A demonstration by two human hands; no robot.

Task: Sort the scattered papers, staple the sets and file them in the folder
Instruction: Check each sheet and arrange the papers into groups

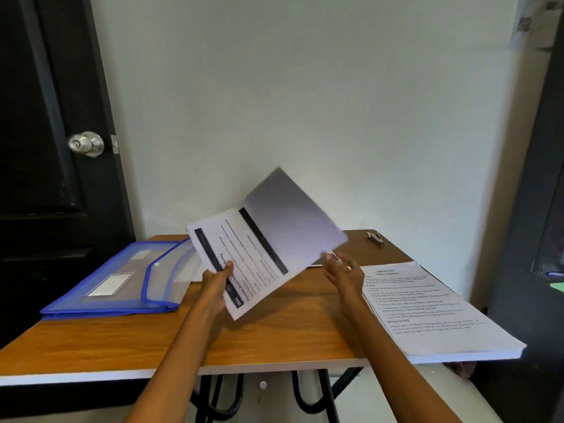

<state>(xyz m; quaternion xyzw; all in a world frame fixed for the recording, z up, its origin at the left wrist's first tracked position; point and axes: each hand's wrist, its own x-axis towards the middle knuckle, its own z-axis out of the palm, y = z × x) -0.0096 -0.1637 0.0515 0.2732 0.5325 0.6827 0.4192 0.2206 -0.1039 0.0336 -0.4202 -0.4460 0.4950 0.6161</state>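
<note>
My left hand (217, 283) pinches the near left edge of a set of printed papers (262, 242) and holds it tilted above the middle of the table. The set's far end is blurred. My right hand (343, 271) hovers just below the set's right corner with its fingers spread, holding nothing. A blue translucent folder (119, 280) lies on the table's left side with its flap open. A stack of printed papers (433, 309) lies on the right side and juts over the table's edge. A small stapler (376, 238) rests at the far right corner.
The wooden table (274, 337) stands against a white wall. A dark door with a metal knob (86, 143) is to the left. More paper (320, 261) lies flat behind my right hand. Dark furniture stands at the right.
</note>
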